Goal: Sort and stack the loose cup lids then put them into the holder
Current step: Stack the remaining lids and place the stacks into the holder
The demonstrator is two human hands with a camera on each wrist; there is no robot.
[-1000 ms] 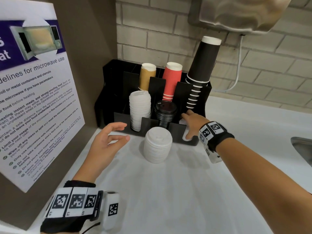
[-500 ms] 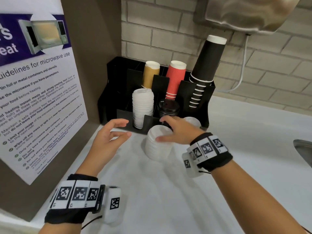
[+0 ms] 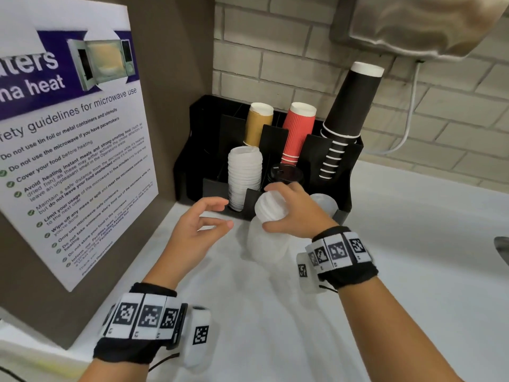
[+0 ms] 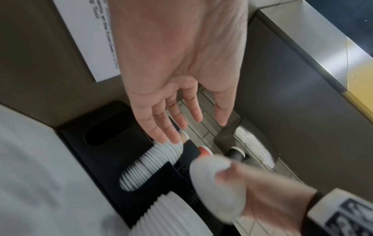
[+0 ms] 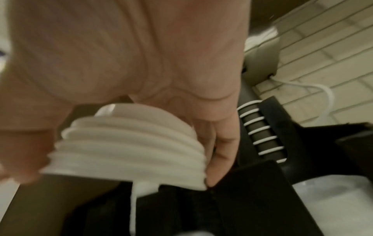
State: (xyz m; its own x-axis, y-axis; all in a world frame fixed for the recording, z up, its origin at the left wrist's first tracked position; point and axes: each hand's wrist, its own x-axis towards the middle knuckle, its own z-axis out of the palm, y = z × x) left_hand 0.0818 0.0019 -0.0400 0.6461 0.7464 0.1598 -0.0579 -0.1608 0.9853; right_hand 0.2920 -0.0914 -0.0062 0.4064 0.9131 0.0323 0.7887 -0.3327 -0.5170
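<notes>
My right hand [image 3: 286,210] grips a short stack of white lids [image 3: 268,206], lifted off the taller white lid stack [image 3: 264,244] that stands on the counter. The right wrist view shows those lids [image 5: 129,143] between thumb and fingers. My left hand [image 3: 205,219] hovers open just left of them, holding nothing; its spread fingers [image 4: 161,121] show in the left wrist view. Behind stands the black holder [image 3: 344,161] with a white lid stack [image 3: 243,176], black lids [image 3: 286,173] and a few white lids [image 3: 323,202] in its front slots.
Tan [image 3: 257,122], red [image 3: 297,130] and black paper cups [image 3: 347,111] stand upside down in the holder's rear slots. A microwave notice [image 3: 68,150] on a brown panel closes the left side. White counter [image 3: 413,257] runs right to a sink edge [image 3: 502,246]; a dispenser [image 3: 427,26] hangs above.
My right hand left the holder's right front slot, swung left onto the counter stack, and lifted its upper lids. My left hand stayed open beside it.
</notes>
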